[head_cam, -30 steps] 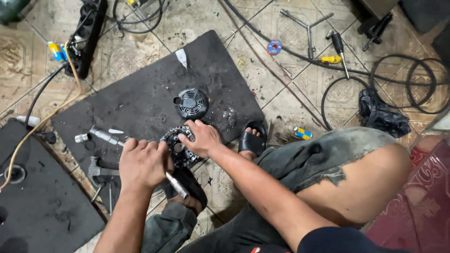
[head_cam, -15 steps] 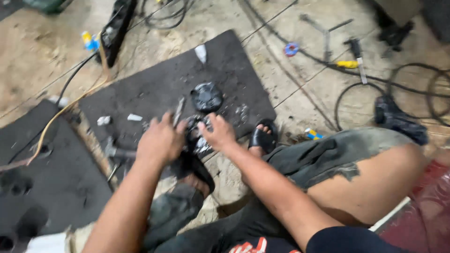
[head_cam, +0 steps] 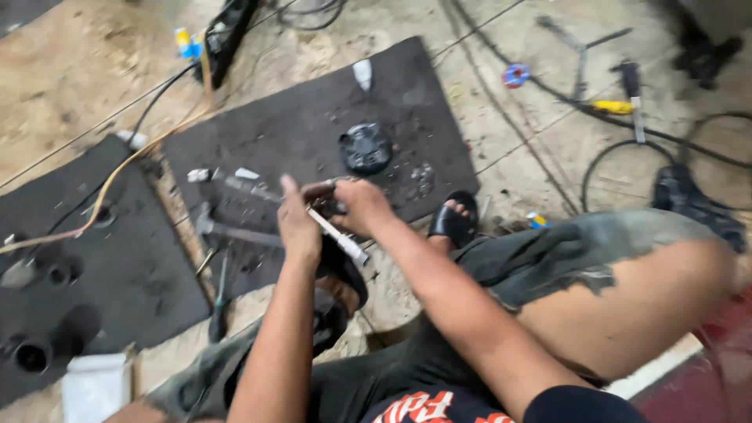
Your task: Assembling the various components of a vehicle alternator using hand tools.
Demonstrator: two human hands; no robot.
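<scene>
My left hand grips thin white-handled tool, shaft slanting down-right. My right hand closes on small dark part, lifted just above black rubber mat; picture blurred, exact finger hold hard to tell. Round black cover lies on mat beyond hands. Black sandal at mat's edge, beside right wrist.
</scene>
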